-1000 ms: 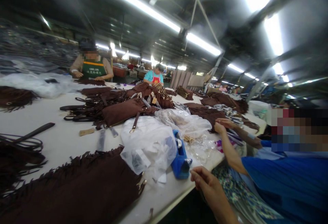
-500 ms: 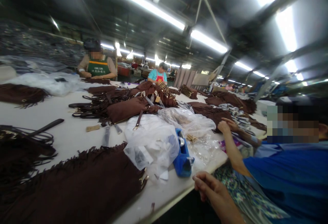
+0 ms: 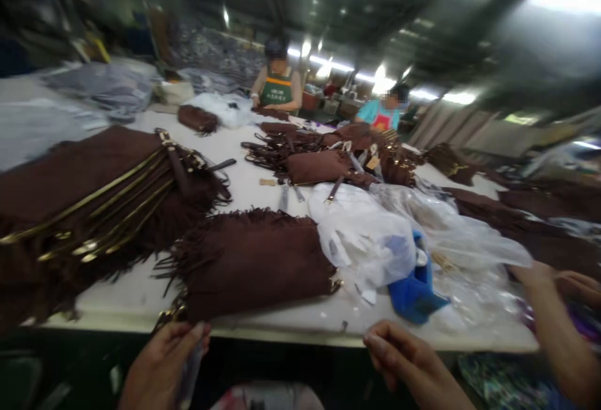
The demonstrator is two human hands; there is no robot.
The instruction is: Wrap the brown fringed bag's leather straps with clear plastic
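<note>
In the lower left of the head view, my left hand (image 3: pixel 157 363) is closed, with a translucent plastic strip (image 3: pixel 190 369) between thumb and fingers. It is by the table's front edge, near the metal hardware at a brown fringed bag's corner. That bag (image 3: pixel 258 260) lies flat, fringe pointing away and to the left. My right hand (image 3: pixel 413 360) is in front of the table edge, thumb and fingers pinched together. What it holds, if anything, I cannot make out. The blue tape dispenser (image 3: pixel 413 297) stands just beyond it, partly covered by a white plastic bag (image 3: pixel 370 235).
A stack of brown bags with gold zippers (image 3: pixel 107 210) is at left. More brown bags (image 3: pixel 319 166) and straps pile up mid-table. Clear plastic (image 3: pixel 488 291) lies at right, beside a co-worker's arm (image 3: pixel 558 328). Two people (image 3: pixel 277 87) work across the table.
The view has swung left, so the stacked zippered bags and my left hand now show. My right hand stays pinched. The co-worker at right has mostly left the view.
</note>
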